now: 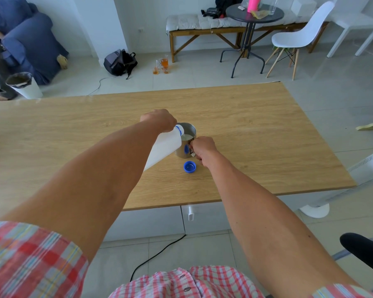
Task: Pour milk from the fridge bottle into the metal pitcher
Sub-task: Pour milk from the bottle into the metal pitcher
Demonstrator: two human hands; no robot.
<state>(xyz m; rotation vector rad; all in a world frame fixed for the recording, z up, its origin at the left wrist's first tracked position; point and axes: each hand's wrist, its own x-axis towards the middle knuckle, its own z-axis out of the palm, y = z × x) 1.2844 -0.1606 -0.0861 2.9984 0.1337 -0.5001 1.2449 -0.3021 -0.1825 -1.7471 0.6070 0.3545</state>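
A white plastic milk bottle with a blue neck ring is tipped steeply, its mouth over the rim of the metal pitcher. Milk shows white inside the pitcher. My left hand grips the bottle near its top. My right hand holds the pitcher's handle on its right side. The pitcher stands on the wooden table near its middle. The bottle's blue cap lies open side up on the table just in front of the pitcher.
The table's near edge runs across below my forearms. Beyond the far edge are a bin, a backpack, glasses of orange liquid on the floor, a round black table and a white chair.
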